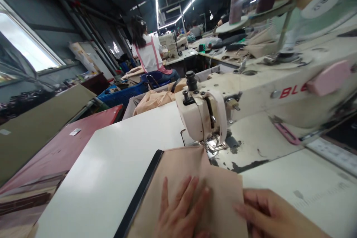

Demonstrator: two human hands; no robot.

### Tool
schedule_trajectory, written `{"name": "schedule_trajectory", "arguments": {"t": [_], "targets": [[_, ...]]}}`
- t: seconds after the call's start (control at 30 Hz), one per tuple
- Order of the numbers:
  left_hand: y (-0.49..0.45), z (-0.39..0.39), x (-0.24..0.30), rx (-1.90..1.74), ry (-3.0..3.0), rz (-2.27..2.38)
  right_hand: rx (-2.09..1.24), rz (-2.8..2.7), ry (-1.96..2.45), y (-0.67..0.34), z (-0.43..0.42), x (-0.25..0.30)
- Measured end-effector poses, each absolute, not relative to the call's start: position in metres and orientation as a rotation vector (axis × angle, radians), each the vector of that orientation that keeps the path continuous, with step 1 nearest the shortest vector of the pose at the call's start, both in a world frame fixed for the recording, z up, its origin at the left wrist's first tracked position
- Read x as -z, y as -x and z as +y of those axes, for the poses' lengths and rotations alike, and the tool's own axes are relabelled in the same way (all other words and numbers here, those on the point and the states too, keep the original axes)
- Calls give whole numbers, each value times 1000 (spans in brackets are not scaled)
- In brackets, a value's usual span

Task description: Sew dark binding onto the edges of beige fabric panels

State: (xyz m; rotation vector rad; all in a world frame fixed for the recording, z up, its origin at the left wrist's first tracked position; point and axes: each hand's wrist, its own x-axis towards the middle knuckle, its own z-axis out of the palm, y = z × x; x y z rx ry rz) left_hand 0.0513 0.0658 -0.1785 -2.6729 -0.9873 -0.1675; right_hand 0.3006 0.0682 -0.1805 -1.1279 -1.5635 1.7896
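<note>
A tan fabric piece (pixel 184 160) with a black band along its left edge lies on the white sewing table (pixel 111 156). My left hand (pixel 182 210) rests flat on the fabric, fingers spread. At the fabric's right edge, my right hand (pixel 267 210) pinches the cloth between thumb and fingers. The far corner of the fabric reaches the presser foot (pixel 216 144) of a cream sewing machine (pixel 195 119). Whether the corner sits under the foot, I cannot tell.
Left of the table stands a red-topped surface (pixel 92 126) with folded cloth. Behind the machine, a bin holds tan fabric (pixel 154 101). Thread cones (pixel 235 5) stand at upper right. A seated person (pixel 147 50) works farther back. A pink tool (pixel 286 132) lies beneath the machine arm.
</note>
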Motion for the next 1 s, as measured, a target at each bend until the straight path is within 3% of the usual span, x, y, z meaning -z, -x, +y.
{"name": "schedule_trajectory", "arguments": {"t": [0.1, 0.33, 0.53, 1.0], "targets": [[-55, 72, 177, 209, 2721, -961, -1774, -1332, 1369, -303, 86, 164], [-97, 109, 132, 574, 3111, -1295, -1720, -1285, 1329, -293, 90, 150], [-128, 141, 85, 220, 3200, -1407, -1702, -1305, 1336, -293, 92, 156], [-132, 143, 89, 261, 3050, -1627, -1883, -1184, 1317, -288, 92, 165]]}}
